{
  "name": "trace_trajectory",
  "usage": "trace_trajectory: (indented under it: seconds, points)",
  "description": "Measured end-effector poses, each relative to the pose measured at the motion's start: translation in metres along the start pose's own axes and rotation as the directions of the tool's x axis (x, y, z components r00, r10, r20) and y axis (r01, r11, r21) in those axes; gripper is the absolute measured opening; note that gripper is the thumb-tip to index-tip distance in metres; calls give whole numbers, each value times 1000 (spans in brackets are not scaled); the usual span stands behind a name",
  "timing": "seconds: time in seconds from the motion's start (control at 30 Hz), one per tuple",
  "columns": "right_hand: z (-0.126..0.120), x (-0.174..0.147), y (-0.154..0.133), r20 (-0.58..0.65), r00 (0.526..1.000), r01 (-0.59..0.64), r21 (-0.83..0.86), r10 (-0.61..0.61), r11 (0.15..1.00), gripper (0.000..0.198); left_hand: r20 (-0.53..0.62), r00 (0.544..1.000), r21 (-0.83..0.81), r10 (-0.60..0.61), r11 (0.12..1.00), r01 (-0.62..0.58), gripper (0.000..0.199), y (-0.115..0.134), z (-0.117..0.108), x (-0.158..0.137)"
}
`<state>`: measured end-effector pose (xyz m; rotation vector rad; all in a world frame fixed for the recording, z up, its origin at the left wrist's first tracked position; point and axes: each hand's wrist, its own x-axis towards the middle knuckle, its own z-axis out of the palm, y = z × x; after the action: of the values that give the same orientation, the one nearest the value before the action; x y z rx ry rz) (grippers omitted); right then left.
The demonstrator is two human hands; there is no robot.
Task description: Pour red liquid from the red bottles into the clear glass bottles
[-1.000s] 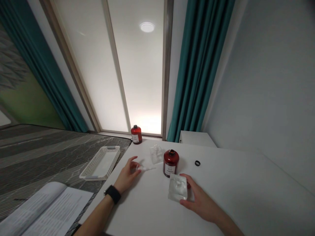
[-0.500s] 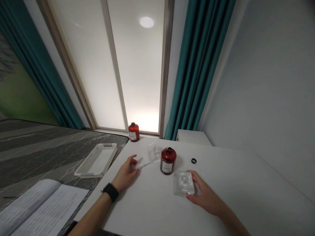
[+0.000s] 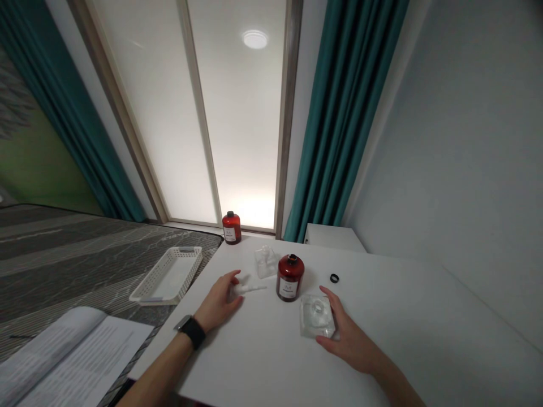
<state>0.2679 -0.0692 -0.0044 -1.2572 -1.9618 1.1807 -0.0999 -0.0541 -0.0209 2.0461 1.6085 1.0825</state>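
My left hand (image 3: 219,298), a watch on its wrist, is spread with thumb and fingers apart beside a slim whitish dropper-like piece (image 3: 250,288) lying on the table. One end of that piece is partly hidden by the fingers. My right hand (image 3: 345,333) curves around the right side of a clear square glass bottle (image 3: 317,316), its thumb and fingers parted. The bottle stands on the table, and whether the fingertips touch it is hard to tell. Between the hands, further back, stands a brown-red round bottle (image 3: 290,280) with a white label.
Another clear square bottle (image 3: 266,263) stands behind the dropper-like piece. A black ring (image 3: 334,278) lies to the right on the white table (image 3: 263,362). A second brown-red bottle (image 3: 231,228) is at the back corner. Left are a white basket (image 3: 186,282) and an open book (image 3: 85,362).
The dropper-like piece now lies flatter on the table, and my left fingers have spread from it. My right hand's fingers have loosened around the clear bottle, which has settled slightly to the right.
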Motion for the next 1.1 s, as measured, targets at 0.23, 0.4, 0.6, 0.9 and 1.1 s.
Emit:
trace_trajectory:
  seconds: [0.23, 0.4, 0.6, 0.9, 1.1]
  points:
    - [0, 1, 1, -13, 1000, -5, -33, 5, 999, 93, 9, 1000, 23, 5, 1000, -5, 55, -3, 1, 0]
    - [1, 1, 2, -19, 1000, -4, -59, 2, 998, 92, 44, 998, 51, 34, 998, -37, 50, -4, 0, 0]
    - [1, 1, 7, -25, 1000, 17, -47, -19, 999, 90, 66, 995, 63, 77, 995, -81, 55, -1, -3, -2]
    - [1, 0, 10, -47, 998, 44, -39, -46, 998, 88, 82, 992, 68, 93, 993, -98, 37, -4, -6, -2]
    - [1, 0, 8, -34, 999, 33, -47, -35, 998, 89, 51, 995, 105, 80, 991, -85, 30, 0, -4, 0]
